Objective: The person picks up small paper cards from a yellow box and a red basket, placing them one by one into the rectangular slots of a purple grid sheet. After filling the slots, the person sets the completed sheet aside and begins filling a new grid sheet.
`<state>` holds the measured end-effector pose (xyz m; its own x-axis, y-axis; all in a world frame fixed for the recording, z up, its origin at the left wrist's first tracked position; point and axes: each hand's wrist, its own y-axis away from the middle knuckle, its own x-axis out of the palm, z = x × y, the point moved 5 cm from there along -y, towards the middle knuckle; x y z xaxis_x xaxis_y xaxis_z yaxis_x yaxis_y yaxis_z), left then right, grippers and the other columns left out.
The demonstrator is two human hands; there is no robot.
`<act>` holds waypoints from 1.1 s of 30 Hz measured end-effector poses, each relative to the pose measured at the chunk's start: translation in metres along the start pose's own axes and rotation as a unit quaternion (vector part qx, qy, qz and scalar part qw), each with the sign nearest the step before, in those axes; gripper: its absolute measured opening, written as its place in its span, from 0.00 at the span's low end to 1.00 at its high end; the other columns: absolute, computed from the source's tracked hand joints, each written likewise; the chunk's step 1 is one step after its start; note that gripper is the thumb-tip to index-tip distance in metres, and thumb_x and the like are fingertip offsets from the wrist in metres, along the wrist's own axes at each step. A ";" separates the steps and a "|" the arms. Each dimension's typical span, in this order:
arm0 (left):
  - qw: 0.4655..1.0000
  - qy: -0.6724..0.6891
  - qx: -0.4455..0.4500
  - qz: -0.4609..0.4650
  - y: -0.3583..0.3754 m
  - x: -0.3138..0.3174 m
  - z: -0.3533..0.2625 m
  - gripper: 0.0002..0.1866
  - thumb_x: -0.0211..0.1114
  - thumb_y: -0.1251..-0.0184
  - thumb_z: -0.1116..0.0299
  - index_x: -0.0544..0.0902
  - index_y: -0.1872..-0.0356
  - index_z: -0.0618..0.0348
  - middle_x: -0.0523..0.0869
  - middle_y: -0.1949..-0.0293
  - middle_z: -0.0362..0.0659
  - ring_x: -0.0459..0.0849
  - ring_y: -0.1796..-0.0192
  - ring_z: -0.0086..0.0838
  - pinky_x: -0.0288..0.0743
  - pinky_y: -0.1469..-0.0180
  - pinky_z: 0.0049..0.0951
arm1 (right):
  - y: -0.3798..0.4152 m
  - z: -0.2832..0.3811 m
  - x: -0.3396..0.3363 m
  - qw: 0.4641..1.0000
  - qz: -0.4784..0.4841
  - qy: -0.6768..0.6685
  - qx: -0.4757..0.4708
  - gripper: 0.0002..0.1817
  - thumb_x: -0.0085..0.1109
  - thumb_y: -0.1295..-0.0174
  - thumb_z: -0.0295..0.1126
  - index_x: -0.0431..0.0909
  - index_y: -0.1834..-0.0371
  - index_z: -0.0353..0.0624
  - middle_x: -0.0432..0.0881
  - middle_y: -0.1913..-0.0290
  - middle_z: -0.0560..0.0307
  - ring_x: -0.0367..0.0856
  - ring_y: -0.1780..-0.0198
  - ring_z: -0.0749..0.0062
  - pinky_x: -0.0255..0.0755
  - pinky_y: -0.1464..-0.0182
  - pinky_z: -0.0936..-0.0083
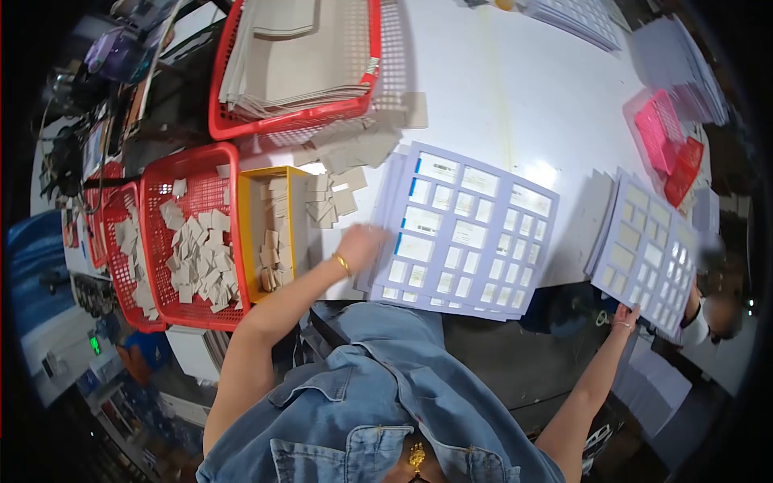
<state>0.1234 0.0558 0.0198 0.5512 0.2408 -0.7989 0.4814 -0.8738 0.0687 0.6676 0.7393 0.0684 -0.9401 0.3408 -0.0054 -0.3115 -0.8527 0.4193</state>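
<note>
In front of me lies a stack of pale purple sheets [493, 187] with rectangular cutouts. White printed pieces and small pale pieces fill the top sheet's cutouts, and blue marks run down its left edge. At that edge is my left hand [362, 247]; motion blurs its fingers. My right hand [626, 315] grips the lower edge of another pale purple cutout sheet [635, 257] at the table's right, with its thumb on the top face. That sheet lies over others and is tilted. Nearer my left hand, loose grey-beige card pieces [345, 179] are scattered.
A red basket [296, 124] holds large beige sheets. Left of me, another red basket [235, 193] and a yellow box [300, 217] contain small beige pieces. A pink basket [662, 129] stands at the back right. Another person's hand [694, 303] is beside the right sheet.
</note>
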 end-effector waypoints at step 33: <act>0.868 -0.146 -0.473 -0.037 -0.015 -0.132 0.398 0.31 0.63 0.43 0.63 0.67 0.35 0.51 0.72 0.35 0.49 0.72 0.33 0.43 0.70 0.35 0.37 | 0.406 -0.203 0.150 0.841 0.451 0.296 -0.037 0.19 0.54 0.32 0.26 0.69 0.39 0.40 0.80 0.54 0.58 0.80 0.62 0.82 0.70 0.65 0.86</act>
<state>-0.2278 -0.1310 -0.1142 0.3655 0.0437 -0.9298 0.9283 -0.0904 0.3606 0.3721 0.3639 0.0532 -0.6950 -0.6972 -0.1757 0.5790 -0.6875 0.4383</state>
